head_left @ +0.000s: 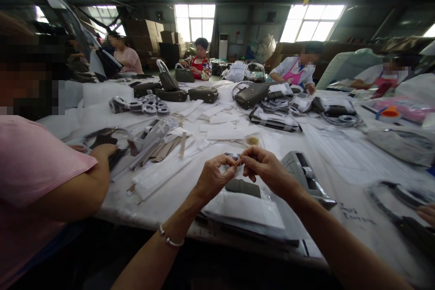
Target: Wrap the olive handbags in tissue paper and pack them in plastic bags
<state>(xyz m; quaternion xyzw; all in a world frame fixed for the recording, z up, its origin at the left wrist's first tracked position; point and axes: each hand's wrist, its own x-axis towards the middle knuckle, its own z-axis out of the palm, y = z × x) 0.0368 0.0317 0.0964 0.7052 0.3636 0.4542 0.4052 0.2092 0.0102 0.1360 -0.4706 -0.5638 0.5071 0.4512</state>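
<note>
My left hand (215,176) and my right hand (263,166) meet above the table's front part, thumbs and fingertips pinched together. Between them shows a thin reddish-brown bit, too small to name. Right below lies an olive-grey bag (243,188), partly covered by white paper (249,210) and clear plastic film. A wrapped ring-shaped piece (232,156) is half hidden behind my fingers. To the right of my right hand stands a grey tape dispenser (306,176). A small dish with yellowish contents (252,140) sits just beyond my hands.
A co-worker in a pink shirt (44,176) works close at the left; part of another person's hand (427,214) shows at the right edge. Paper strips (227,132), brown strips (163,148), dark handbags (251,94) and wrapped handles (144,105) cover the table. Several people sit opposite.
</note>
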